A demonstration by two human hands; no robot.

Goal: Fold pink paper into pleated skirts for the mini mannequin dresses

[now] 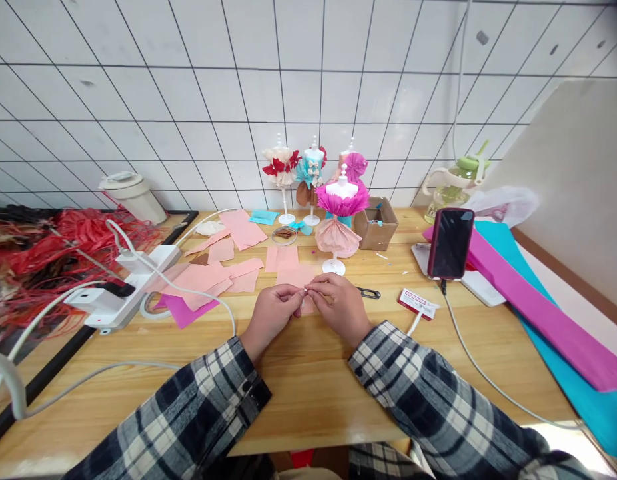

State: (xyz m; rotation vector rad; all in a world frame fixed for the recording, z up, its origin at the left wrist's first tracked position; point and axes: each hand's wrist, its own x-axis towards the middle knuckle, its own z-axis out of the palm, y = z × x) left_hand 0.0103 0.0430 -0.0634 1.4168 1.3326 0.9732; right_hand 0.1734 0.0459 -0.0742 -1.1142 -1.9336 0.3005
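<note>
My left hand (276, 312) and my right hand (339, 305) meet at the fingertips over the table, both closed in a pinch. Between them hangs a small piece of pink crepe paper (307, 306), mostly covered by the fingers. Just beyond lies a flat pink paper square (294, 273). A mini dress form (342, 192) with a magenta ruffle and a gathered pink skirt stands upright behind my right hand. Partly under that hand's far side shows a black-handled tool (369, 293). Torn pink paper sheets (201, 280) lie left of my left hand.
More decorated dress forms (284, 173) stand by the wall beside a small cardboard box (381, 227). A power strip (126, 293) with cables is at left, near tangled red material (78, 253). At right are a propped phone (451, 243), a bottle (451, 187) and magenta paper (543, 313).
</note>
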